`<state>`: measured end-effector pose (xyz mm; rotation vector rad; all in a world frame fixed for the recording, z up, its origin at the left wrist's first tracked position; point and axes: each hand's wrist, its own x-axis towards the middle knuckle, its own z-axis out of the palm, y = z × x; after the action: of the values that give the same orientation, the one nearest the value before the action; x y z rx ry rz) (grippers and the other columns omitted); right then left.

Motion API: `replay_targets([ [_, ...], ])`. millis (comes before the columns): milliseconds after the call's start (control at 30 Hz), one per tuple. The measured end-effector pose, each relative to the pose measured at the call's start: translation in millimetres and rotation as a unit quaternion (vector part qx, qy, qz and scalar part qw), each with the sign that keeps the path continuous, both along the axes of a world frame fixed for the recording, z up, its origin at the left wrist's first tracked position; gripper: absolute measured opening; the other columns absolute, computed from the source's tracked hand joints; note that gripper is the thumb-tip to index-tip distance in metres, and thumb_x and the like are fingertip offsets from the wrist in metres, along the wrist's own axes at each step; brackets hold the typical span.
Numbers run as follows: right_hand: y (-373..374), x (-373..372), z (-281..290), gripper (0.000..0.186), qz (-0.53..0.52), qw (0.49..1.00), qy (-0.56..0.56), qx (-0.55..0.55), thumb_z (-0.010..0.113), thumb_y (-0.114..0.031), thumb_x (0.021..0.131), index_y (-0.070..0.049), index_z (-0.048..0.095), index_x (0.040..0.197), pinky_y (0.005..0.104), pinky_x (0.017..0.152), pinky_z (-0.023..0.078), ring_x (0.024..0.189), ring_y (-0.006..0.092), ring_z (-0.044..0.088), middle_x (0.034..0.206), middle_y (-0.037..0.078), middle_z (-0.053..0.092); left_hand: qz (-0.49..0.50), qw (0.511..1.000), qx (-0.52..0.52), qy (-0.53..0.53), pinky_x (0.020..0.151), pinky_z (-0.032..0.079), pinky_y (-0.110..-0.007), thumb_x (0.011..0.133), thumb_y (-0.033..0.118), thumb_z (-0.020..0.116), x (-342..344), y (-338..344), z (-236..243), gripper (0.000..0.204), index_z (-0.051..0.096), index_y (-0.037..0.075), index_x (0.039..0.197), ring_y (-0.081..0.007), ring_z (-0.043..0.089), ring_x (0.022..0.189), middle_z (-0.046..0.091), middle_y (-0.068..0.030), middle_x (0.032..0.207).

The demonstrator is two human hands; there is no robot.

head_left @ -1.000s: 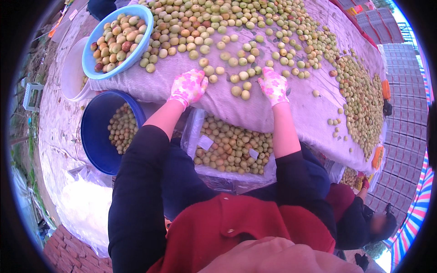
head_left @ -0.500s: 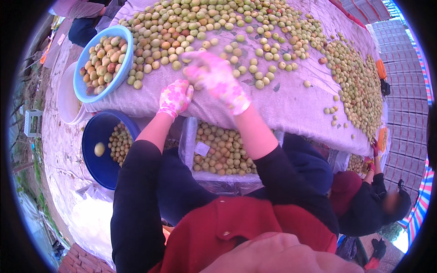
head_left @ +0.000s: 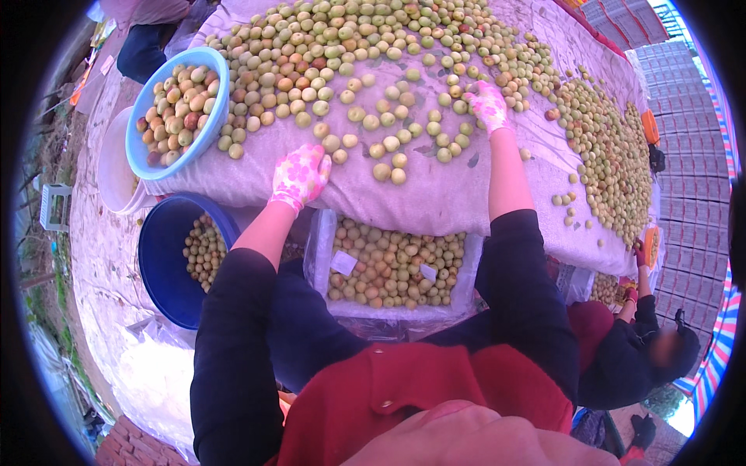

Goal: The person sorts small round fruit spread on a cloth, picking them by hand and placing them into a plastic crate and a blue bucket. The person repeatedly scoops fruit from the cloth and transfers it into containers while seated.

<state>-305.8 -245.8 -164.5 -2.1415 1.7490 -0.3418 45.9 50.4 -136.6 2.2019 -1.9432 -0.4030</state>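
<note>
My left hand (head_left: 300,175), in a pink and white floral glove, is at the near edge of the cloth-covered table (head_left: 435,194). Its fingers are curled, and whatever they hold, if anything, is hidden. A few round green-yellow fruits (head_left: 332,143) lie just beyond it. My right hand (head_left: 489,109), gloved alike, reaches farther over the table with its fingers stretched out among loose fruits (head_left: 458,102). Below the table edge, between my arms, stands a plastic-lined crate (head_left: 317,260) of the same fruit with two pale paper pieces on top.
A light blue basin (head_left: 221,105) of redder fruit sits at the table's left. Under it are a white tub (head_left: 116,171) and a dark blue bucket (head_left: 159,268) partly filled with fruit. A large fruit heap (head_left: 606,147) spreads rightward. Another person (head_left: 645,349) works at far right.
My right hand has swung right and away from me, off the fruits near my left hand. Several fruits now lie loose in the middle. My left hand has shifted slightly and stays by the edge.
</note>
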Motion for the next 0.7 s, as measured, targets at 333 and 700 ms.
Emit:
replay_targets([
  [333, 66, 44, 37, 0.044, -0.044, 0.988, -0.125, -0.074, 0.067, -0.030, 0.088, -0.005, 0.059, 0.123, 0.0434, 0.092, 0.049, 0.108, 0.0330, 0.064, 0.117, 0.019, 0.066, 0.004, 1.000, 0.010, -0.006, 0.083, 0.050, -0.050, 0.096, 0.035, 0.049, -4, 0, 10, 0.030, 0.065, 0.010, 0.101, -0.0346, 0.066, 0.094, 0.067, -0.0136, 0.100],
  [700, 261, 236, 114, 0.040, 0.327, 0.798, -0.427, 0.273, 0.068, -0.029, 0.081, -0.008, 0.066, 0.115, 0.0362, 0.088, 0.051, 0.100, 0.0257, 0.066, 0.103, 0.012, 0.069, -0.083, 0.977, -0.179, 0.083, 0.081, 0.051, -0.050, 0.094, 0.034, 0.053, 16, 3, -49, 0.033, 0.065, 0.008, 0.109, -0.0380, 0.066, 0.092, 0.067, -0.0173, 0.101],
])
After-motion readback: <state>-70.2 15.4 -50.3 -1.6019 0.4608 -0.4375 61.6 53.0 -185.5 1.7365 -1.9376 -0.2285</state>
